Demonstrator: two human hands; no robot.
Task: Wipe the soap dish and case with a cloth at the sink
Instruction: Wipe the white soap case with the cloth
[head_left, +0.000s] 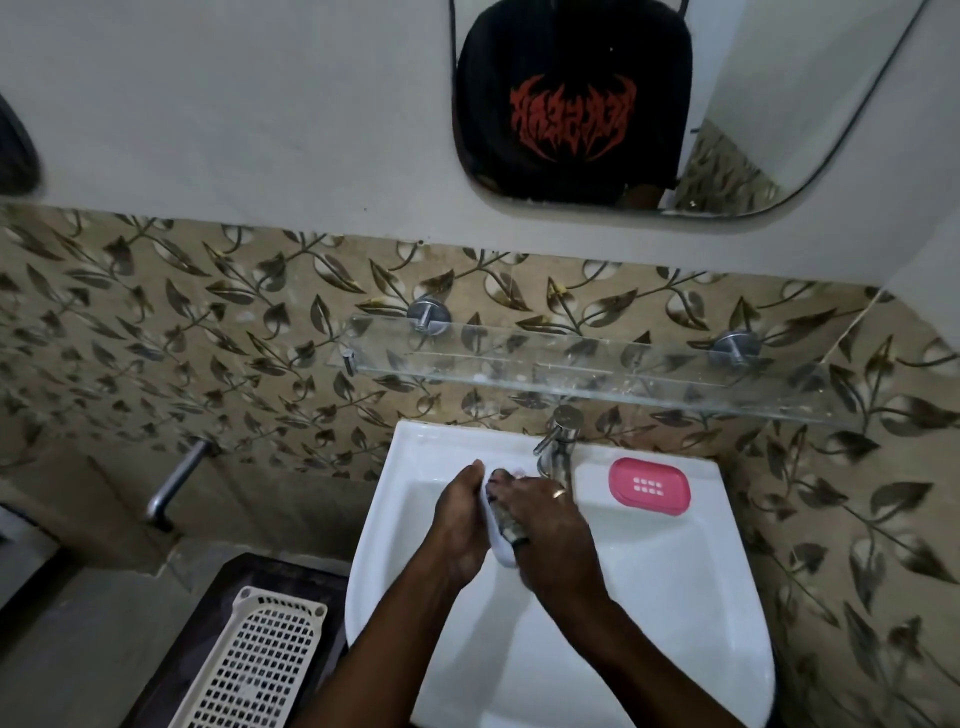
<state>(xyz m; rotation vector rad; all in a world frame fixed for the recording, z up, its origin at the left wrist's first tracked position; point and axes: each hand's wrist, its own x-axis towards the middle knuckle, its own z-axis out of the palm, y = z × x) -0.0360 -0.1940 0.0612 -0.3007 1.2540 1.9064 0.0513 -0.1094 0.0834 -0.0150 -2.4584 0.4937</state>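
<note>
White porcelain forms the sink (649, 597), its bowl open and bare to the right and toward the near rim, while both hands meet over the back left part of the bowl, just in front of the chrome tap (556, 441). The left hand (460, 525) curls its grip round a white case (498, 540), held on edge with only a narrow strip showing between the palms. The right hand (553, 530), a ring on one finger, clamps a dark patterned cloth (509, 522) against the case; most of the cloth is hidden under the fingers, and how far it wraps round the case cannot be told. A pink soap dish (649, 486) lies on the sink's back ledge near the right corner, just right of the tap and apart from the hands. A glass shelf (597, 364) hangs on the tiled wall close above the tap. Left of the sink, below its rim, a cream perforated basket (254, 665) is cut off by the bottom edge. The mirror (779, 130) reflects a dark shirt.
</note>
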